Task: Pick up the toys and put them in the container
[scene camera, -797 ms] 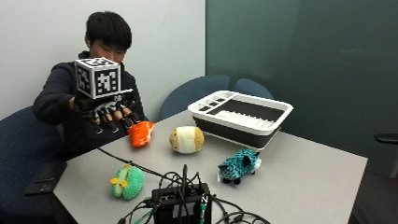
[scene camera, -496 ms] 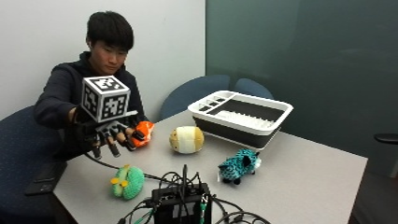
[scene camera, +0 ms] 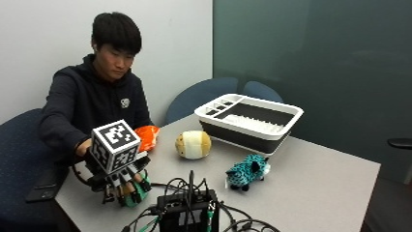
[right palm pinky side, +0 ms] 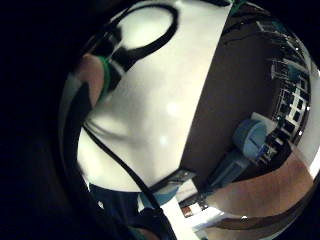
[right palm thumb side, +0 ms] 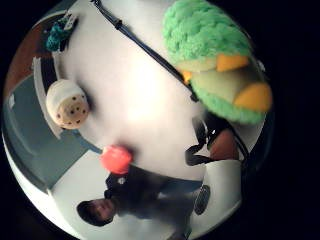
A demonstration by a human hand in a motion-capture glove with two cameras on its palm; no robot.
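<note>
Container (scene camera: 250, 120): on the bench (scene camera: 322, 179), far side.
Ball (scene camera: 192, 144): before the container.
Animal toy (scene camera: 246, 172): right of the ball, nearer.
Bird toy (scene camera: 137, 192): near edge, under the right hand (scene camera: 121, 180).

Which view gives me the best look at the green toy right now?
The thumb side palm view: the green toy fills it, close and unobstructed. In the outside view the right hand covers most of it. The little finger side view shows only a green sliver.
</note>
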